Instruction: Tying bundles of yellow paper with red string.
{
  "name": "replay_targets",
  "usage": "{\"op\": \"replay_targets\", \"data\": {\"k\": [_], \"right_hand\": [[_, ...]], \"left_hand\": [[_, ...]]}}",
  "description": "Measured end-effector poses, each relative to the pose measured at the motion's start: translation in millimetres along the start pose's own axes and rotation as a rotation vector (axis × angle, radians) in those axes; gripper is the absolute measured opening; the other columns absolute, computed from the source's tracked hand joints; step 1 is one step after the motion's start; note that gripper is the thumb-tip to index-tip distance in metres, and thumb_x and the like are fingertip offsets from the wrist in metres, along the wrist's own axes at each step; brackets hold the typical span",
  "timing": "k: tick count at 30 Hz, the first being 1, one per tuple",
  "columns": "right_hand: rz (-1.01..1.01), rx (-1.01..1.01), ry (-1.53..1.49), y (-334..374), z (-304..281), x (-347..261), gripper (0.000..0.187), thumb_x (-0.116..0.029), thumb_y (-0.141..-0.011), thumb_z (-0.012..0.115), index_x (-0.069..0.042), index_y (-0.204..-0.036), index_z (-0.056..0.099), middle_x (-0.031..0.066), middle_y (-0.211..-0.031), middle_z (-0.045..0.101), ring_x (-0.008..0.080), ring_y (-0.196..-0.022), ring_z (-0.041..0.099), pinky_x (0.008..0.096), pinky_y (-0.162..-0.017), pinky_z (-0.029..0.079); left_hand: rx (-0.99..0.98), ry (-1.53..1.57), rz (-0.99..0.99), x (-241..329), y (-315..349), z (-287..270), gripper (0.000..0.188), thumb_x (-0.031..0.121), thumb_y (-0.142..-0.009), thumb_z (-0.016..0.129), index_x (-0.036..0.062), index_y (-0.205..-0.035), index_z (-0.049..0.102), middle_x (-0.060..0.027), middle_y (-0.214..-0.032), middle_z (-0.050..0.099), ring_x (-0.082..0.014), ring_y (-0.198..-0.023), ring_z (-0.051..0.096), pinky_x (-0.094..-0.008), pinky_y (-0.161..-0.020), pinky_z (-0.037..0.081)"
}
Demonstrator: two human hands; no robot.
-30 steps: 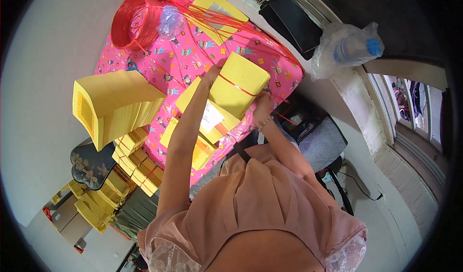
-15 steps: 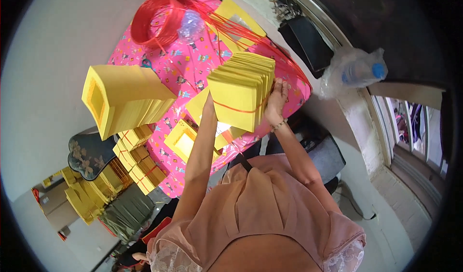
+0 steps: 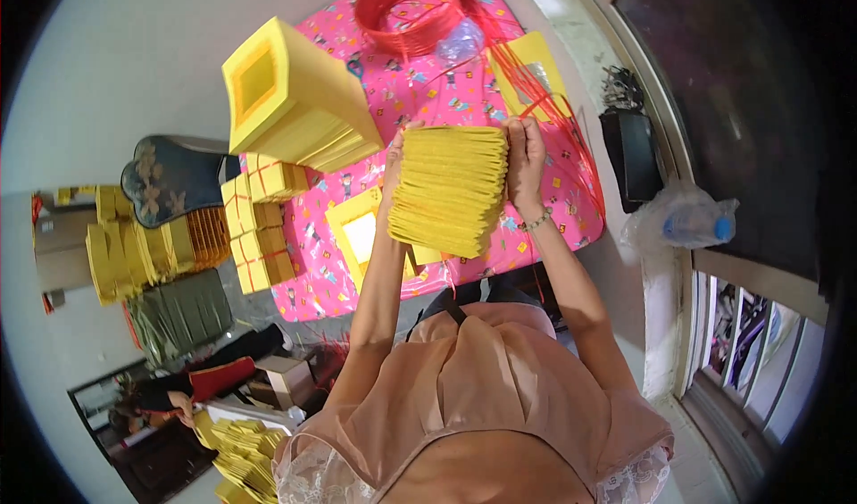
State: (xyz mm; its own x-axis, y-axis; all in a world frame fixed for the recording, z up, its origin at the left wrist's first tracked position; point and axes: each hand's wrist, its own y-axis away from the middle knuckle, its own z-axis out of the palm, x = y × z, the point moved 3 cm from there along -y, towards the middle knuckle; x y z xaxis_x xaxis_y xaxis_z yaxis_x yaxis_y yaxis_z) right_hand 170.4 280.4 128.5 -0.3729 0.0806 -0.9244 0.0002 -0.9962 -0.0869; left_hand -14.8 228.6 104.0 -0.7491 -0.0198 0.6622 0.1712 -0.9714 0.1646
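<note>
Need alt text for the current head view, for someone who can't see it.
A person's left hand and right hand hold a ridged yellow paper bundle over a pink cartoon-print tablecloth. Nearby: a tall yellow paper stack and coiled red plastic strapping.

So it's basically a table under a pink cartoon-print cover [image 3: 393, 98], and it's pretty crowded. Left of the left hand [image 3: 397, 151] stands a tall stack of yellow paper [image 3: 308, 93]. Closer in from that hand lies a yellow sheet [image 3: 348, 208] with a white patch. Out beyond both hands there's a big red coil [image 3: 379, 33], with crumpled clear plastic [image 3: 461, 44] just beside it. Past the right hand [image 3: 527, 160], loose red strips [image 3: 513, 66] cross another flat yellow piece [image 3: 549, 53]. Small banded bundles [image 3: 254, 245], farther left of the left hand, might be on the table's edge.
</note>
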Motion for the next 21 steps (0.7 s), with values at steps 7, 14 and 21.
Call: {"op": "replay_targets", "data": {"k": [7, 14, 21], "right_hand": [[-0.154, -0.522, 0.23, -15, 55, -18, 0.019, -0.015, -0.099, 0.052, -0.001, -0.088, 0.058, 0.0012, -0.078, 0.06, 0.0067, -0.075, 0.055, 0.0225, -0.071, 0.044], [-0.056, -0.882, 0.307, -40, 68, -5, 0.017, -0.014, -0.097, 0.054, 0.0, -0.093, 0.061, 0.0026, -0.08, 0.064, 0.0084, -0.08, 0.061, 0.0242, -0.076, 0.048], [0.125, -1.173, 0.413, -51, 83, 33, 0.016, -0.013, -0.097, 0.051, 0.001, -0.09, 0.058, 0.0031, -0.082, 0.064, 0.0107, -0.082, 0.061, 0.0267, -0.078, 0.049]], "left_hand": [[0.166, -0.142, 0.262, 29, 24, -33, 0.028, 0.029, -0.1, 0.05, 0.0056, -0.114, 0.056, -0.0023, -0.084, 0.066, -0.0131, -0.092, 0.063, -0.0292, -0.082, 0.052], [0.216, -0.42, 0.541, 50, 58, -29, 0.023, 0.018, -0.102, 0.046, 0.0018, -0.111, 0.06, -0.0054, -0.087, 0.067, -0.0151, -0.097, 0.063, -0.0316, -0.091, 0.048], [0.406, -1.211, 0.754, 20, 119, -14, 0.021, -0.004, -0.088, 0.057, 0.0017, -0.105, 0.066, -0.0138, -0.103, 0.069, -0.0276, -0.105, 0.065, -0.0469, -0.106, 0.039]]}}
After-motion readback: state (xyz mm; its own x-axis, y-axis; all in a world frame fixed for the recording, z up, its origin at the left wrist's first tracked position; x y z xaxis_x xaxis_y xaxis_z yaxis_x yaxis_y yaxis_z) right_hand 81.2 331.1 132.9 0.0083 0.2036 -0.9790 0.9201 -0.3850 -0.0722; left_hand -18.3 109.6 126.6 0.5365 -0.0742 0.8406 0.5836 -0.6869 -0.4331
